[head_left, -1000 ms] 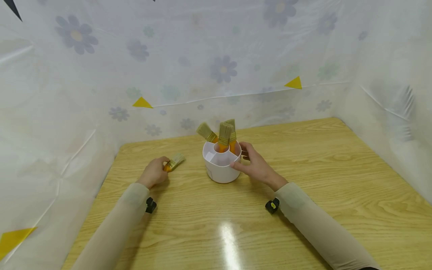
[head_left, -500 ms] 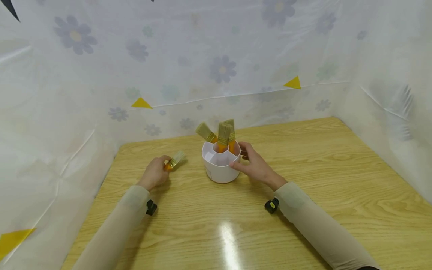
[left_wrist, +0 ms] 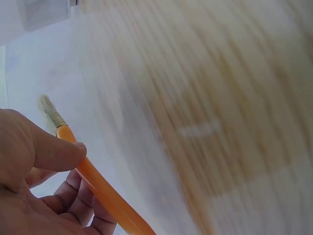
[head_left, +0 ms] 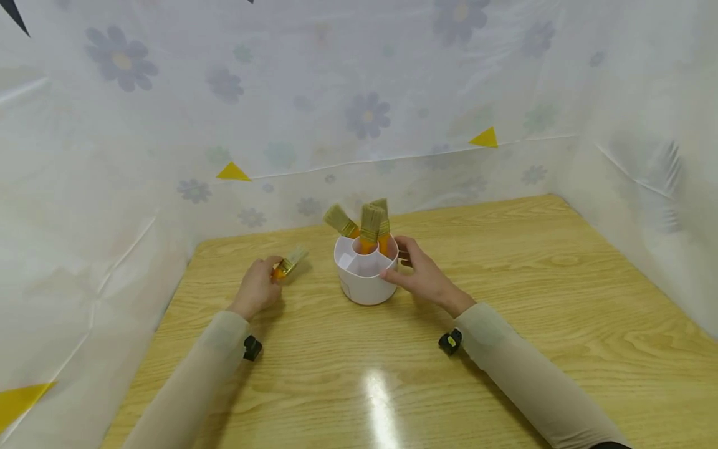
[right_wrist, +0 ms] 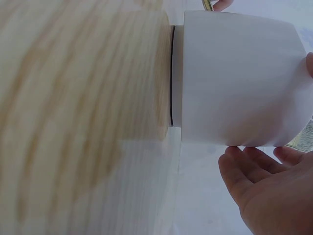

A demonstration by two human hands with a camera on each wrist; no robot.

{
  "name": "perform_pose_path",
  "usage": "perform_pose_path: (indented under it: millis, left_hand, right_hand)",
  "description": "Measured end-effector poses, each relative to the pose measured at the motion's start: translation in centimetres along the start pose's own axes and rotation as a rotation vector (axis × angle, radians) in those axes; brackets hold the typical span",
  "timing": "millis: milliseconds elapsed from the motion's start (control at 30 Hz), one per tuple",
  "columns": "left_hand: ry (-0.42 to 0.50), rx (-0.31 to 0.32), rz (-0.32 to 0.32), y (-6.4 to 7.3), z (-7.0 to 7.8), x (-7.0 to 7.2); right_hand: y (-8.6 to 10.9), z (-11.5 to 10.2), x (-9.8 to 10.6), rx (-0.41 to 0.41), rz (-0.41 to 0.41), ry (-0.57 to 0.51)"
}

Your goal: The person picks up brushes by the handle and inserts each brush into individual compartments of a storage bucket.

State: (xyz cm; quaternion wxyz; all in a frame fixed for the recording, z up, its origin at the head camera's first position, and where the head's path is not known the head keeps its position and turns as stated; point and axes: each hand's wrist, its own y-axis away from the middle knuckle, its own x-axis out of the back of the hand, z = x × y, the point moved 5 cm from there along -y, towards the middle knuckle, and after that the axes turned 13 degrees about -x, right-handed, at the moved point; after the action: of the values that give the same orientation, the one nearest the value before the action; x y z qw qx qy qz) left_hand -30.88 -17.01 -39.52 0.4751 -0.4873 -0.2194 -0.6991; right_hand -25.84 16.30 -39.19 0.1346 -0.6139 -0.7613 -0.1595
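In the head view my left hand (head_left: pixel 259 288) holds a paintbrush (head_left: pixel 289 262) by its orange handle, a short way left of a white round holder (head_left: pixel 367 290). The left wrist view shows thumb and fingers pinching that orange handle (left_wrist: pixel 110 198), bristles pointing away from the palm. My right hand (head_left: pixel 423 276) grips the holder's right side, thumb at the front rim and fingers behind. Up close in the right wrist view, fingertips touch the holder's smooth wall (right_wrist: pixel 239 78). Several bristle-up paintbrushes (head_left: pixel 371 223) stand in the holder; their lower handles are hidden. Its front compartments show bare walls.
The wood-grain table (head_left: pixel 336 386) reaches back to a flower-patterned plastic sheet (head_left: pixel 314 87). Similar sheeting hangs at the left and right sides. Yellow triangles (head_left: pixel 234 171) are stuck on the sheet.
The paintbrush in my left hand has tilted a little, its bristle end rising. My right hand stays at the holder, and the whole view has shifted slightly.
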Motion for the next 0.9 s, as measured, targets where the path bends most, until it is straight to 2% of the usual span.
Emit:
perform_pose_path:
  millis: [467,900]
  left_hand:
    - [0.044,-0.004,0.051,0.1,0.5,0.0]
    - [0.090,-0.052,0.134,0.4,2.3,0.1]
  right_hand:
    - [-0.2,0.7,0.0,0.014,0.046,0.017]
    - [-0.2,0.7,0.0,0.010,0.035,0.020]
